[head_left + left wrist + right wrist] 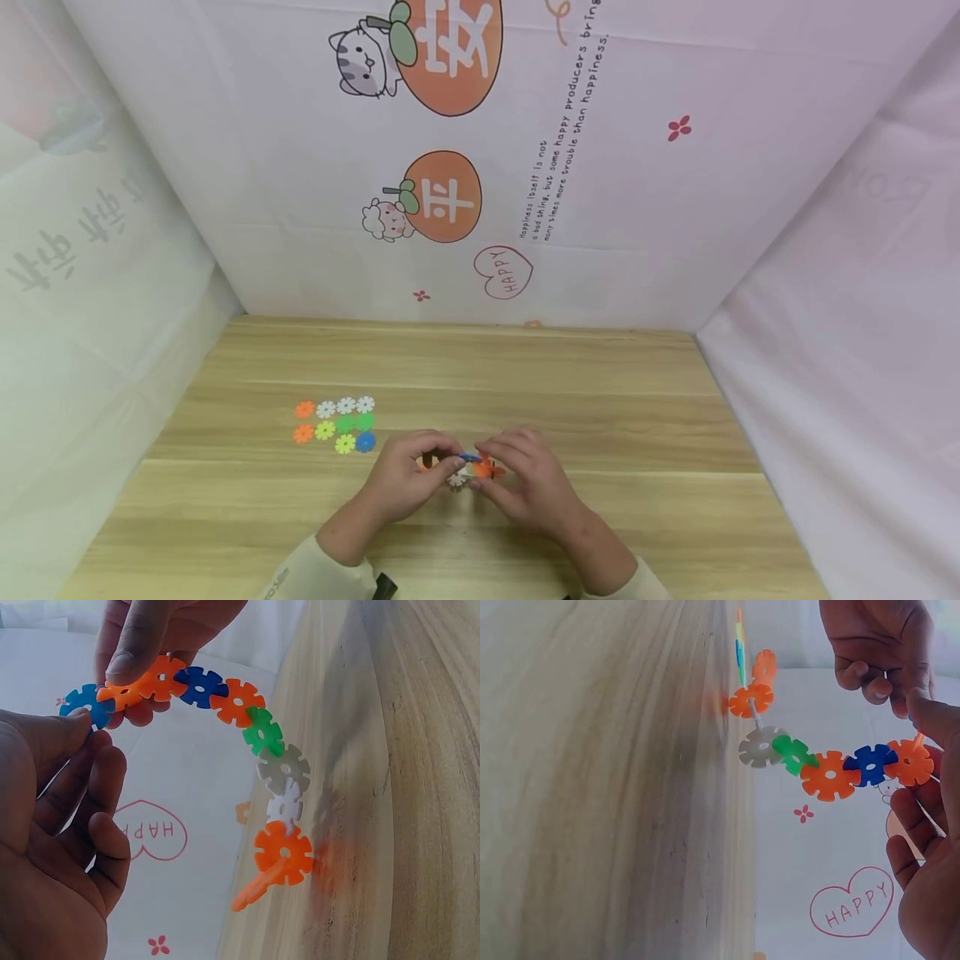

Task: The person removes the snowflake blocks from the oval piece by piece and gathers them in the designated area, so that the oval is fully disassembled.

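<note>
A curved chain of slotted plastic snowflake discs, in orange, blue, green and white, hangs above the table between the hands. My left hand (402, 477) pinches a light blue snowflake disc (88, 703) between thumb and fingers. With thumb and fingertips, my right hand (534, 479) grips the orange disc at the chain's upper end (122, 696). The blue disc's edge meets that orange disc; how deep their slots sit together cannot be told. Lower along the chain are a green disc (263, 732), a white disc (285, 804) and an orange disc (283, 853) with another orange disc slotted crosswise.
Loose snowflake discs lie in rows on the wooden table (600, 400) left of the hands, among them an orange disc (303, 409), a white disc (365, 404), a yellow disc (345, 443) and a blue disc (365, 441). A printed white cloth (600, 275) stands behind the table.
</note>
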`<action>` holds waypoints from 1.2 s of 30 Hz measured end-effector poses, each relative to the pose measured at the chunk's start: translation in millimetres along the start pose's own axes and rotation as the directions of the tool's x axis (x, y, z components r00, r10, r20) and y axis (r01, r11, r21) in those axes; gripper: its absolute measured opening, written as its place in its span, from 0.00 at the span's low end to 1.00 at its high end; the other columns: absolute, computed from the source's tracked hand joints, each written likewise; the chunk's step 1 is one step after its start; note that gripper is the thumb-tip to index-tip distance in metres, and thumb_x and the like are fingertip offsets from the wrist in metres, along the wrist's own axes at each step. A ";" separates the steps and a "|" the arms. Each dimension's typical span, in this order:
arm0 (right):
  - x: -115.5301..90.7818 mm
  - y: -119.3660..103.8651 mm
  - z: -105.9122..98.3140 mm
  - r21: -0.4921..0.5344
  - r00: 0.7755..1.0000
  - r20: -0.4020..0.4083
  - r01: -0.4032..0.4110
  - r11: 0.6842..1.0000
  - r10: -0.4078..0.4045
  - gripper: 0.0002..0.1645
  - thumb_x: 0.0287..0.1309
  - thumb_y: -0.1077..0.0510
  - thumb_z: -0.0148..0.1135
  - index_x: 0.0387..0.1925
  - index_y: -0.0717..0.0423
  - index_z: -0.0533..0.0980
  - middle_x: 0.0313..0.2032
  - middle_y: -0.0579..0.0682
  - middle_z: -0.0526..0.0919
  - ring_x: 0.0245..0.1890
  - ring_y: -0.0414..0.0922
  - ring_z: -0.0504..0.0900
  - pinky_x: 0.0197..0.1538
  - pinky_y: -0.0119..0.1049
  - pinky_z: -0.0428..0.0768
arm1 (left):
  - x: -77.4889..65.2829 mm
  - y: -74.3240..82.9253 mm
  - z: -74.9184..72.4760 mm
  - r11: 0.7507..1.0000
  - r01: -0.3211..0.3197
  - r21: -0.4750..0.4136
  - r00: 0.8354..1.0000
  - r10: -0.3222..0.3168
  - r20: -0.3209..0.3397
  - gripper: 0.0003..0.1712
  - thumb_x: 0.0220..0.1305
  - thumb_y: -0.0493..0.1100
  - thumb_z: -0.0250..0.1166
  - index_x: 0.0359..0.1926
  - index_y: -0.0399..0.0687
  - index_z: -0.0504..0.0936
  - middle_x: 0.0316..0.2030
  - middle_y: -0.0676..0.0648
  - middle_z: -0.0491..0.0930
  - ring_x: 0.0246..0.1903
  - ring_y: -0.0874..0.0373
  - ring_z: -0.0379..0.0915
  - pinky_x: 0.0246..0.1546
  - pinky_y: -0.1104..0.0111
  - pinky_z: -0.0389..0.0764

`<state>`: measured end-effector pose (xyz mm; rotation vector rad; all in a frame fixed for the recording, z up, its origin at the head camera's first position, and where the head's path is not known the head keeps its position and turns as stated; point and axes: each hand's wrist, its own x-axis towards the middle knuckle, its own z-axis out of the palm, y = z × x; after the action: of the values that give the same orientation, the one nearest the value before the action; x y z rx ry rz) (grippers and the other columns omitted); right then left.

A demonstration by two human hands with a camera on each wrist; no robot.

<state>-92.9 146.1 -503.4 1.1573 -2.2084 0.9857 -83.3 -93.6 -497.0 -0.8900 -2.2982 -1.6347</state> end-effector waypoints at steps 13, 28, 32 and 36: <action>-2.0 1.4 0.3 -0.024 1.000 -0.006 0.006 1.000 -0.007 0.23 0.53 0.54 0.80 0.50 0.56 0.85 0.47 0.44 0.88 0.48 0.43 0.81 0.55 0.45 0.78 | 0.4 0.6 -0.2 0.999 -0.004 0.041 1.000 0.005 -0.024 0.05 0.68 0.39 0.71 0.38 0.56 0.88 0.33 0.62 0.85 0.27 0.66 0.74 0.29 0.70 0.77; -3.7 2.3 -1.2 -0.024 1.000 -0.002 0.031 0.999 -0.031 0.23 0.54 0.52 0.80 0.52 0.53 0.85 0.47 0.43 0.88 0.47 0.43 0.80 0.52 0.41 0.78 | -1.7 -1.9 1.3 0.994 -0.085 0.066 0.995 0.088 -0.047 0.09 0.64 0.33 0.73 0.37 0.54 0.88 0.36 0.58 0.87 0.28 0.66 0.77 0.29 0.71 0.79; -3.4 1.8 -1.4 -0.026 0.999 0.004 0.035 0.999 -0.035 0.22 0.58 0.51 0.78 0.52 0.52 0.85 0.48 0.43 0.88 0.47 0.42 0.80 0.53 0.40 0.77 | -3.1 -4.1 2.0 0.990 -0.120 0.072 0.990 0.125 -0.067 0.09 0.62 0.31 0.74 0.37 0.52 0.89 0.34 0.55 0.88 0.28 0.65 0.77 0.28 0.71 0.79; -2.8 1.1 -1.4 -0.033 0.999 0.010 0.041 0.999 -0.041 0.22 0.58 0.50 0.78 0.52 0.52 0.85 0.47 0.42 0.88 0.47 0.42 0.80 0.54 0.40 0.77 | -5.4 -6.4 2.2 0.989 -0.133 0.069 0.988 0.138 -0.074 0.08 0.62 0.31 0.74 0.36 0.50 0.89 0.33 0.53 0.87 0.27 0.64 0.77 0.28 0.71 0.79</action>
<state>-92.2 149.0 -504.8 1.1897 -2.1910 0.9256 -82.1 -94.9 -505.4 -0.9287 -2.1736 -1.5048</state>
